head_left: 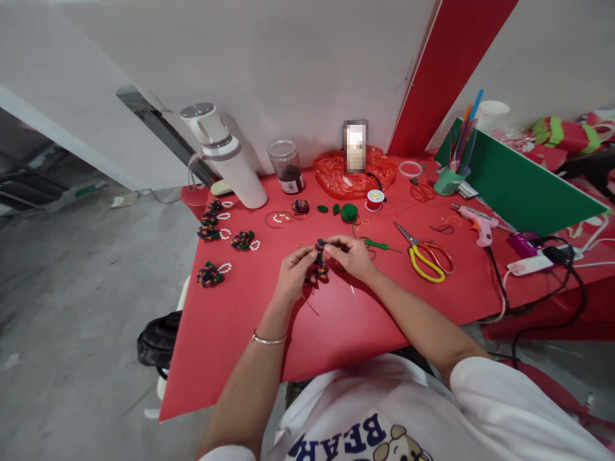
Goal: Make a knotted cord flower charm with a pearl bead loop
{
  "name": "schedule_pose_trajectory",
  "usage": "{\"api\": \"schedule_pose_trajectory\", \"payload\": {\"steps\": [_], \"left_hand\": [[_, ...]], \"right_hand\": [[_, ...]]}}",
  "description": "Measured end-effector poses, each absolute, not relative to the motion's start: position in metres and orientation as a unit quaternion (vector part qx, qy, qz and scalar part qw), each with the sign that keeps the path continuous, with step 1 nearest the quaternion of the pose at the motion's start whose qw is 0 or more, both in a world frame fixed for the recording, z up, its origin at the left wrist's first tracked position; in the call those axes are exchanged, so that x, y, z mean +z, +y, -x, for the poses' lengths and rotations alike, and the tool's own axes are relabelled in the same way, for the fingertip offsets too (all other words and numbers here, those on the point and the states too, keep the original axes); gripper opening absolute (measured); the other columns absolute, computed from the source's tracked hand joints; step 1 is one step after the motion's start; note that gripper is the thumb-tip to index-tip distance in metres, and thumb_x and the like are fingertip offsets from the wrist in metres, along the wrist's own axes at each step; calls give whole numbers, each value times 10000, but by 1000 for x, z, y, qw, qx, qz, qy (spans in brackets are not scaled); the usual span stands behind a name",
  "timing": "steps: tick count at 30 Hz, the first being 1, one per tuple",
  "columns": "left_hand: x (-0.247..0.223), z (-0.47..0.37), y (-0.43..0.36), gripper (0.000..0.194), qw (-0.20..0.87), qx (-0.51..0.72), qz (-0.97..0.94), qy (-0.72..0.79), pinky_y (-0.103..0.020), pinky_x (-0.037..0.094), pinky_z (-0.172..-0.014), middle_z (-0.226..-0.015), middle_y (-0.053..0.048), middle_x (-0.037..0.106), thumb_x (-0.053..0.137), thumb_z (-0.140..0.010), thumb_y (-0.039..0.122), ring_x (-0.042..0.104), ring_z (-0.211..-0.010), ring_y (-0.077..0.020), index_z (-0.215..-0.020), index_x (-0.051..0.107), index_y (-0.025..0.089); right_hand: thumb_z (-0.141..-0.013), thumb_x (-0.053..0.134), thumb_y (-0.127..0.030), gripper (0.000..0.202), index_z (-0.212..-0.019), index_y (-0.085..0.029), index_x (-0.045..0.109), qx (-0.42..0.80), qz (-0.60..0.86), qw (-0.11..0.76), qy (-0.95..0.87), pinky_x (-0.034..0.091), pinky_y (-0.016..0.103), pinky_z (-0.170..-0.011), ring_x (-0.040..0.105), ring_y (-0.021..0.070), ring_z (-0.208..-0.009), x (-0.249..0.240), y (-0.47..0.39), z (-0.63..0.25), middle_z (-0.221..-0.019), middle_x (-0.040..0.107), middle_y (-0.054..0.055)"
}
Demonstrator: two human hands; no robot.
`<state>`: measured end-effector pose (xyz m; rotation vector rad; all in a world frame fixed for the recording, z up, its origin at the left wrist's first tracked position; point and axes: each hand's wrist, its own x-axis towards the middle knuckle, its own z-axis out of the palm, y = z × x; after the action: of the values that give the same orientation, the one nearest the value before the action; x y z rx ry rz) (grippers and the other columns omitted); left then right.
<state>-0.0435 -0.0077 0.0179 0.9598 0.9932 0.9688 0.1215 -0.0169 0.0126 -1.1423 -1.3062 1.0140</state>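
A dark, multicoloured crocheted piece (320,261) is held between both hands over the near middle of the red table. My left hand (298,269) pinches its left side, and my right hand (353,257) grips the upper right side with bent fingers. Loose thread ends hang below it. Just right of my right hand lies a green-handled crochet hook (377,244). Behind the hands are a green yarn ball (349,212), a multicoloured yarn ball (300,206), green leaf pieces (336,209) and a short string of white beads (281,218).
Finished-looking crocheted flowers with bead loops (210,274) lie at the left. Yellow-handled scissors (423,259), a pink glue gun (476,224) and a power strip (531,264) with cables are to the right. A white flask (235,168), jar (287,168) and red thread spool (375,200) stand behind.
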Motion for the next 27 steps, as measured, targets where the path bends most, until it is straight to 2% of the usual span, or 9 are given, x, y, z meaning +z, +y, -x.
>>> {"api": "schedule_pose_trajectory", "payload": {"steps": [6,11,16,20,27], "left_hand": [[20,41,-7,418,654,436,-426,448,-188,384,-349,-701,-66,724,826,-672,501,567,-409,-95,-828,710,131],[22,42,-6,461,679,435,-394,441,-189,346,-336,-665,-85,707,777,-697,560,636,-496,-150,-795,690,118],[23,46,-6,427,689,426,-395,433,-169,346,-347,-676,-59,710,870,-611,463,630,-506,-133,-818,695,133],[22,45,-6,406,661,457,-396,445,-164,382,-373,-664,-51,716,888,-591,411,609,-493,-113,-844,723,139],[19,42,-6,309,591,494,-412,487,-184,399,-370,-595,-9,665,835,-650,392,531,-406,-83,-809,735,147]], "right_hand": [[-851,655,-338,161,-861,-185,705,400,484,524,-575,461,248,-604,581,120,-628,13,-18,-121,-763,702,7],[-861,665,-355,167,-850,-190,687,397,468,511,-601,457,256,-643,561,124,-661,11,-16,-123,-765,673,-1],[-863,660,-368,175,-889,-200,702,413,466,506,-597,458,264,-669,567,132,-694,5,-12,-123,-805,678,7],[-840,684,-369,214,-963,-194,695,430,477,518,-565,459,255,-621,552,114,-641,1,-11,-124,-869,698,17],[-794,736,-354,287,-1027,-195,682,529,428,505,-531,544,264,-652,657,147,-776,9,-19,-119,-967,719,43]]}}
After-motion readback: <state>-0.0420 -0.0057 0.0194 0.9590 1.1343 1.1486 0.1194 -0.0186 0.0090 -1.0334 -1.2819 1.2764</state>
